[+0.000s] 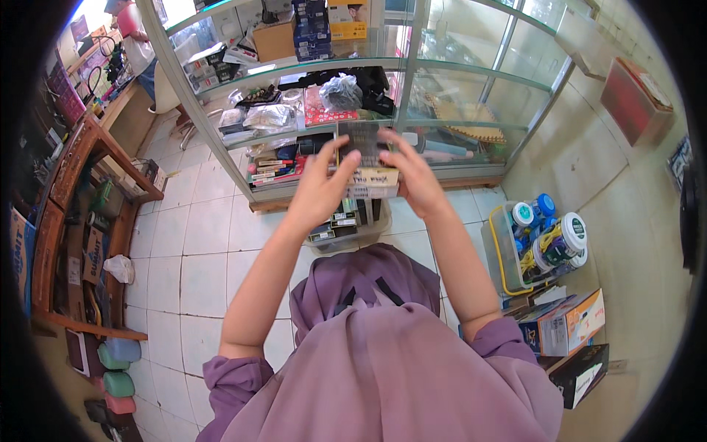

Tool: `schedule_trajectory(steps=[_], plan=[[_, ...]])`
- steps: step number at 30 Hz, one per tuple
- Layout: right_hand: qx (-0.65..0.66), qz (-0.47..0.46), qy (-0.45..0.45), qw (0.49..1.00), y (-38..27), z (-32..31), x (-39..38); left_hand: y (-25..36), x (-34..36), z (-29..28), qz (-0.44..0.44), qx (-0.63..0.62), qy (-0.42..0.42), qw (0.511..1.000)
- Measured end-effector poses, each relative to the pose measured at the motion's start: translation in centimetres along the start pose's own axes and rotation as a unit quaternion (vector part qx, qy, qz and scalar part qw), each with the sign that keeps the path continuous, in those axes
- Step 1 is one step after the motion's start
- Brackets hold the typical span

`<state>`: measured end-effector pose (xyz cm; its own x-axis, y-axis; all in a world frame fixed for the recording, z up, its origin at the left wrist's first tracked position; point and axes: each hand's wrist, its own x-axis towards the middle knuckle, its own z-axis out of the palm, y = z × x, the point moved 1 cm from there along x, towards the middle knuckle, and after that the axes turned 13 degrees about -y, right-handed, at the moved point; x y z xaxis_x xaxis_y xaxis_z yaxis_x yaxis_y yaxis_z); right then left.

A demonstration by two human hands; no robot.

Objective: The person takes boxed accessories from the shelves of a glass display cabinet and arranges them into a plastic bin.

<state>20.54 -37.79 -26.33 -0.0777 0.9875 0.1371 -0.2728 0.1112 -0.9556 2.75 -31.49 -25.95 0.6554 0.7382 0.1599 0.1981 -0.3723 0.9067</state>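
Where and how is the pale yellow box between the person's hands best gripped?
Probably grip the pale yellow box by its opposite ends, left hand from the left, right hand from the right: it lies crosswise, those ends facing the hands.

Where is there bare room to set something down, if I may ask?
The widest free patch is the floor tiles between the wooden cabinet and the clear bin. A narrower one lies between that bin and the tub of jars. The bin and the left side of the glass case are crowded.
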Motion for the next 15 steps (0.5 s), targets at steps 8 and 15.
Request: schedule_trajectory(steps=[8,15], plan=[[0.097,0.162,0.075,0.979,12.4,-5.6,-1.7,-13.2,-1.5,6.7,-0.050,-0.034,-0.087,0.994],[0.087,0.253,0.148,0.952,18.3,-10.4,-0.2,-17.5,0.7,9.2,-0.060,-0.020,-0.156,0.986]])
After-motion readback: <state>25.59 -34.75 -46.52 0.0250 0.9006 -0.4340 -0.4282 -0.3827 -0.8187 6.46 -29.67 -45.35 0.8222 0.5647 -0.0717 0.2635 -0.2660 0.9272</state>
